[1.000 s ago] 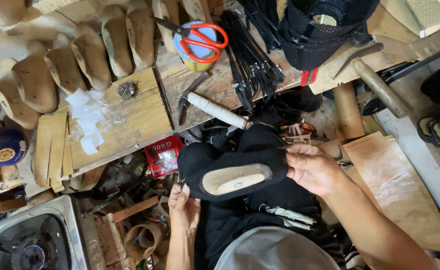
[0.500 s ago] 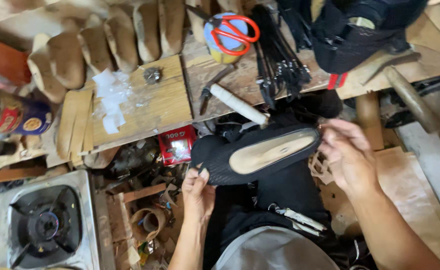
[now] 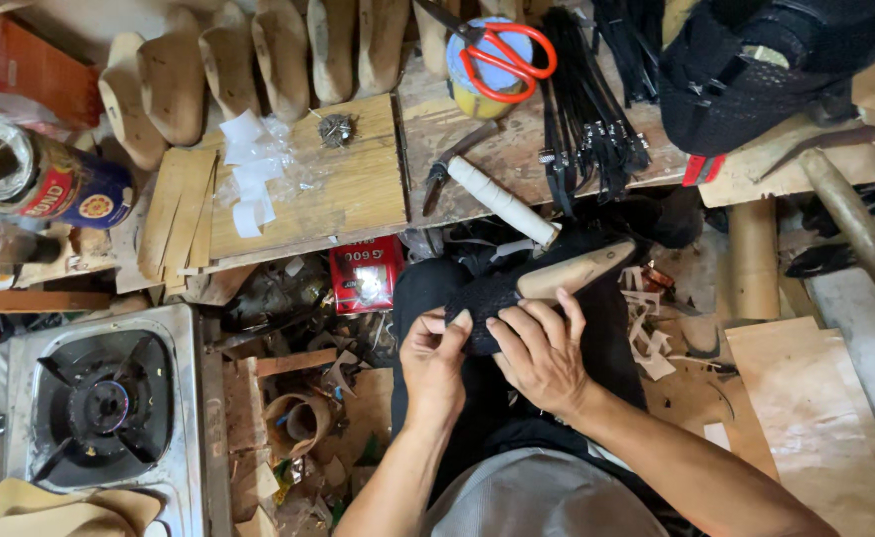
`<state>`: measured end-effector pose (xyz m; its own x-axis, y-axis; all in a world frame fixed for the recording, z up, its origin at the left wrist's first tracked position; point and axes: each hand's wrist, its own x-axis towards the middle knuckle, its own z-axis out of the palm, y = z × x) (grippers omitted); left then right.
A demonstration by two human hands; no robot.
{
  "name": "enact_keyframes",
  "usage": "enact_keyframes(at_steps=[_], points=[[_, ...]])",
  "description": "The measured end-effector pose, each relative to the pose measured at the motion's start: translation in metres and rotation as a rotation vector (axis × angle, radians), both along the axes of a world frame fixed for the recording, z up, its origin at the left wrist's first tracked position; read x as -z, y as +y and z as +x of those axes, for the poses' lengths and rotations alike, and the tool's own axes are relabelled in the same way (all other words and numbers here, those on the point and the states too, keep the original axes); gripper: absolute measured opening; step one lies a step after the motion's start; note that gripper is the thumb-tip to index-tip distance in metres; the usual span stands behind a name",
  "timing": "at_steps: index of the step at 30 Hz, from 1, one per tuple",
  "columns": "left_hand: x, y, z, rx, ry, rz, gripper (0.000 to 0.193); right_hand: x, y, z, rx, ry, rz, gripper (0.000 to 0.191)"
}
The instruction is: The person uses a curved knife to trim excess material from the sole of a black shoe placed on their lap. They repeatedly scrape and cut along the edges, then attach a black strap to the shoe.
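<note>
The fingers of the left hand (image 3: 433,360) pinch the near edge of the black shoe top (image 3: 484,298). The fingers of the right hand (image 3: 542,350) lie flat and together on the same black cloth, pressing it down. The cloth is pulled over a wooden shoe form (image 3: 577,270), and both rest on the person's lap. The pale wood shows bare at the far end, so I think the cloth is only partly pulled on, and more pulling and fixing is left.

Just past the shoe form lies a white-handled tool (image 3: 497,199) on the wooden bench (image 3: 358,194). Further past it are red scissors (image 3: 502,55) on a can. Left of the shoe form sits a small red box (image 3: 366,273), and further left a gas stove (image 3: 99,408).
</note>
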<state>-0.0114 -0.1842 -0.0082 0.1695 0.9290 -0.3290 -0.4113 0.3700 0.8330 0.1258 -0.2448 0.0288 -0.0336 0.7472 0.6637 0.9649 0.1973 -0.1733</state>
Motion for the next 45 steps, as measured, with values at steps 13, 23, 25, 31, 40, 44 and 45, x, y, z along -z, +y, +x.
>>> enact_keyframes(at_steps=[13, 23, 25, 31, 40, 44, 45], points=[[-0.067, -0.052, -0.033, 0.153, -0.023, 0.466, 0.028, -0.061, -0.037, 0.019, -0.21, 0.293, -0.026, 0.035], [-0.163, 0.031, -0.043, 0.815, 0.232, 0.75, 0.043, -0.121, -0.014, 0.025, -0.194, 0.962, -0.557, 0.044], [-0.166, 0.034, -0.049, 0.808, 0.381, 0.564, 0.035, -0.115, -0.002, 0.009, -0.123, 1.328, -0.696, 0.047], [-0.134, 0.047, -0.093, 0.486, 0.176, 0.288, 0.029, -0.076, -0.017, -0.005, -0.372, 1.661, -0.513, 0.062], [-0.053, 0.024, -0.122, 0.191, -0.015, 0.207, 0.023, 0.011, -0.116, -0.051, -0.199, 1.66, -0.808, 0.078], [-0.034, 0.005, -0.122, 0.23, 0.042, 0.22, 0.023, 0.018, -0.143, -0.054, 0.015, 1.208, -0.971, 0.072], [-0.024, -0.006, -0.122, 0.243, 0.083, 0.239, 0.024, 0.026, -0.162, -0.051, 0.096, 0.968, -1.022, 0.07]])
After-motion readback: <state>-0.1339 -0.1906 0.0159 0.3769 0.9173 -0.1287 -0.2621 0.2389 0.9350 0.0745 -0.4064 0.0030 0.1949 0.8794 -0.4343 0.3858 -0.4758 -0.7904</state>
